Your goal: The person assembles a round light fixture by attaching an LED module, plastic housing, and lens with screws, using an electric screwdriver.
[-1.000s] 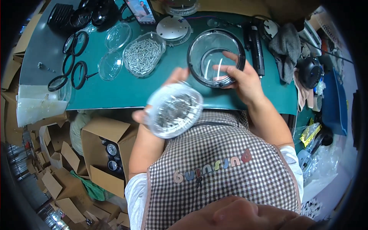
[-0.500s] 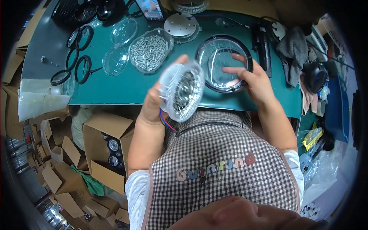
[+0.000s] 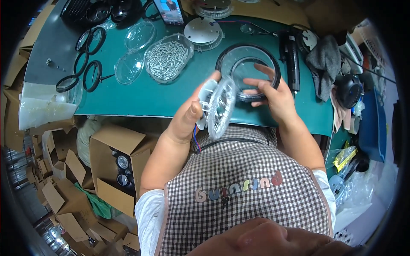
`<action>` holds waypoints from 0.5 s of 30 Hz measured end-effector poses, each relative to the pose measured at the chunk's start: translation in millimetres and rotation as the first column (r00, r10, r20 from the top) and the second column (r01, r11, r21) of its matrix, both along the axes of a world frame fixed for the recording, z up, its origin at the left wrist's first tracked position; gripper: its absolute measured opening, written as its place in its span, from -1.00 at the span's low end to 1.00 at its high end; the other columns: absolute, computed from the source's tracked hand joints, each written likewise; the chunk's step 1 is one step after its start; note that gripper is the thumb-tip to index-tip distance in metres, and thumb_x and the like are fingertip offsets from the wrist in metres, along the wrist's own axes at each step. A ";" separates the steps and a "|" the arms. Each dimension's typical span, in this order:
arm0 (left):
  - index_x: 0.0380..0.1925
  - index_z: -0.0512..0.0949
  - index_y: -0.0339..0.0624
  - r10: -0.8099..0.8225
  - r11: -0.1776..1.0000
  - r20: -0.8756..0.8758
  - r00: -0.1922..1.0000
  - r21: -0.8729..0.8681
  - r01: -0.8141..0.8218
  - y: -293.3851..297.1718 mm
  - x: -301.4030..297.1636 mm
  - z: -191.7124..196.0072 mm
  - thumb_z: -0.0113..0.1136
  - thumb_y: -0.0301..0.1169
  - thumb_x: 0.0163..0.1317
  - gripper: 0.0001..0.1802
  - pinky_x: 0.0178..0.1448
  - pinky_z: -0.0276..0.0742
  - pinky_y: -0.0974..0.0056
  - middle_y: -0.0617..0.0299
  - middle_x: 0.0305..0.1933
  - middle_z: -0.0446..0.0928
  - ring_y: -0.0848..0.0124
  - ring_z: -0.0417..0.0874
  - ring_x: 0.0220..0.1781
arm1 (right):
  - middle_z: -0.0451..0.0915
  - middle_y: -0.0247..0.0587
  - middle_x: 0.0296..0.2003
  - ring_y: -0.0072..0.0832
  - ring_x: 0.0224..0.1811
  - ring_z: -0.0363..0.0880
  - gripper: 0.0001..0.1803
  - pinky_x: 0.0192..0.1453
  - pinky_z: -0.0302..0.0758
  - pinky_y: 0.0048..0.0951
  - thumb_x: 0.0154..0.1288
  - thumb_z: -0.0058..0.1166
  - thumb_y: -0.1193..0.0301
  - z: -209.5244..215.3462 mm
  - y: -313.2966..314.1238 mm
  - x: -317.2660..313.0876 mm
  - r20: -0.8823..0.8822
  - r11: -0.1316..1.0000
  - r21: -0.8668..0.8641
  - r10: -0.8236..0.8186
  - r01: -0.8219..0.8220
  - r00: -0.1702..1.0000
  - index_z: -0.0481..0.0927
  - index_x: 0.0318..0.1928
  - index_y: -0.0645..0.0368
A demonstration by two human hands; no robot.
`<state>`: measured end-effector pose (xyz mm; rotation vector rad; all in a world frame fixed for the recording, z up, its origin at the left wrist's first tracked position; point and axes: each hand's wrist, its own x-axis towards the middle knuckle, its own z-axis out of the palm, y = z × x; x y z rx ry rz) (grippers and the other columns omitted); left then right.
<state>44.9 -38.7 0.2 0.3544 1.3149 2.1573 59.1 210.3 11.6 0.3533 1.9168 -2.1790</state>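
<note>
Holding the round finned lamp module [image 3: 218,106] on edge in the left hand [image 3: 190,117], fingers wrapped around its back and thumb on the rim; red and blue wires hang below it. Right hand [image 3: 270,91] is half spread, fingertips resting on the inner edge of the black-rimmed clear housing [image 3: 247,68] sitting on the green tabletop [image 3: 141,96]; not clamped on it as far as I can tell.

Status, my read: module and housing are apart, module just beside and above the housing's near rim, so mating isn't done. Tray of screws [image 3: 168,56] looks untouched, electric screwdriver [image 3: 290,55] lies just right of the housing, nobody holding it. Fastening looks outstanding. Spare black rings [image 3: 85,70] and clear lens covers [image 3: 139,36] lie well left.
</note>
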 end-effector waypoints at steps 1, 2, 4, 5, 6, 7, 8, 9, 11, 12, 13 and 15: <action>0.51 -0.01 -0.46 0.071 0.996 -0.073 0.995 -0.048 -0.074 -0.5 0.5 5.8 0.16 0.52 0.05 0.39 0.55 0.13 0.07 -0.10 0.53 0.14 0.15 0.28 0.50 | 0.66 0.11 0.06 -0.35 -0.10 0.75 -0.39 -0.13 0.69 -0.40 0.44 -0.11 0.43 -0.4 1.4 -1.6 0.003 1.000 0.007 -0.012 0.012 1.000 0.18 0.44 0.35; 0.52 0.02 -0.39 0.195 0.978 -0.083 0.977 -0.057 -0.200 3.4 1.1 13.4 0.24 0.53 -0.05 0.43 0.52 0.19 0.07 -0.07 0.53 0.14 0.16 0.29 0.49 | 0.66 0.10 0.05 -0.35 -0.12 0.75 -0.39 -0.12 0.69 -0.38 0.43 -0.11 0.44 -1.0 2.6 -2.5 0.006 1.000 0.015 -0.024 0.024 1.000 0.17 0.44 0.34; 0.52 0.03 -0.34 0.244 0.942 -0.286 0.927 -0.156 -0.296 10.3 0.9 33.2 0.37 0.53 -0.22 0.51 0.52 0.20 0.01 -0.12 0.54 0.11 0.07 0.26 0.51 | 0.66 0.05 0.05 -0.37 -0.03 0.72 -0.40 -0.06 0.68 -0.39 0.42 -0.09 0.44 -2.1 2.0 -2.6 0.035 0.999 -0.040 -0.008 0.009 0.999 0.22 0.43 0.34; 0.53 0.03 -0.31 0.135 0.871 -0.548 0.825 -0.331 -0.363 11.2 -3.5 33.0 0.41 0.52 -0.30 0.54 0.52 0.20 -0.02 -0.17 0.54 0.10 0.00 0.25 0.51 | 0.66 0.05 0.03 -0.37 -0.07 0.72 -0.42 -0.07 0.68 -0.39 0.42 -0.14 0.49 -2.6 -1.6 -1.8 0.048 1.000 -0.029 0.008 -0.007 0.999 0.22 0.43 0.31; 0.53 0.03 -0.27 -0.038 0.754 -0.741 0.671 -0.462 -0.467 11.5 -9.0 33.8 0.46 0.50 -0.38 0.58 0.52 0.20 -0.06 -0.22 0.54 0.08 -0.07 0.24 0.51 | 0.66 0.04 0.02 -0.37 -0.11 0.72 -0.43 -0.07 0.68 -0.38 0.42 -0.19 0.53 -2.5 -4.7 -1.2 0.059 0.999 -0.019 0.028 -0.026 0.998 0.23 0.43 0.28; 0.53 0.04 -0.27 -0.152 0.679 -0.878 0.454 -0.426 -0.597 25.6 -9.9 41.5 0.48 0.47 -0.39 0.56 0.51 0.20 -0.12 -0.30 0.53 0.06 -0.20 0.19 0.51 | 0.66 -0.07 0.00 -0.44 -0.06 0.67 -0.45 -0.01 0.65 -0.38 0.43 -0.16 0.52 -20.1 -3.6 -1.4 -0.013 0.999 -0.038 0.001 -0.001 1.000 0.27 0.41 0.27; 0.53 0.05 -0.22 -0.252 0.599 -0.891 0.378 -0.450 -0.662 39.0 -8.3 43.5 0.53 0.40 -0.42 0.55 0.49 0.23 -0.12 -0.29 0.54 0.04 -0.21 0.20 0.50 | 0.65 -0.17 0.00 -0.52 -0.03 0.62 -0.49 0.00 0.62 -0.40 0.44 -0.05 0.47 -29.4 -4.1 0.1 -0.051 0.992 -0.124 -0.030 0.023 0.998 0.35 0.37 0.26; 0.52 0.07 -0.23 -0.266 0.588 -0.887 0.376 -0.459 -0.666 48.5 -7.1 36.4 0.55 0.37 -0.42 0.53 0.51 0.18 -0.14 -0.31 0.54 0.02 -0.21 0.16 0.53 | 0.64 -0.20 0.00 -0.54 -0.05 0.62 -0.50 -0.02 0.61 -0.43 0.43 0.01 0.45 -24.5 -9.7 -0.3 -0.099 0.994 -0.107 -0.023 0.012 0.995 0.39 0.34 0.26; 0.51 0.09 -0.23 -0.281 0.574 -0.884 0.375 -0.468 -0.672 50.8 -5.0 26.2 0.57 0.33 -0.42 0.52 0.53 0.13 -0.15 -0.33 0.55 0.00 -0.21 0.11 0.55 | 0.64 -0.22 0.01 -0.56 -0.06 0.62 -0.52 -0.05 0.61 -0.47 0.42 0.06 0.43 -19.3 -15.8 0.4 -0.147 0.996 -0.093 -0.013 -0.001 0.989 0.43 0.31 0.26; 0.51 0.09 -0.22 -0.312 0.570 -0.873 0.374 -0.487 -0.662 49.2 -3.8 24.3 0.59 0.27 -0.39 0.48 0.53 0.11 -0.17 -0.32 0.55 0.02 -0.22 0.11 0.55 | 0.64 -0.23 0.01 -0.55 -0.08 0.63 -0.53 -0.05 0.60 -0.49 0.40 0.11 0.42 -20.0 -14.9 1.2 -0.129 0.990 -0.142 -0.014 -0.005 0.992 0.46 0.28 0.26; 0.51 0.09 -0.21 -0.343 0.566 -0.863 0.372 -0.506 -0.651 47.7 -3.9 23.7 0.60 0.22 -0.36 0.44 0.53 0.09 -0.18 -0.31 0.54 0.04 -0.23 0.10 0.54 | 0.64 -0.23 0.01 -0.55 -0.09 0.63 -0.54 -0.06 0.60 -0.51 0.38 0.15 0.41 -20.9 -13.8 1.2 -0.111 0.982 -0.191 -0.015 -0.007 0.994 0.49 0.25 0.26; 0.52 0.09 -0.13 -0.332 0.568 -0.855 0.399 -0.519 -0.639 41.8 -6.7 27.0 0.61 0.14 -0.31 0.39 0.52 0.08 -0.22 -0.26 0.53 0.05 -0.23 0.12 0.53 | 0.64 -0.23 0.01 -0.54 -0.07 0.63 -0.54 -0.04 0.59 -0.51 0.37 0.16 0.42 -32.7 -5.7 -0.8 -0.054 0.972 -0.232 -0.045 0.032 0.998 0.49 0.24 0.26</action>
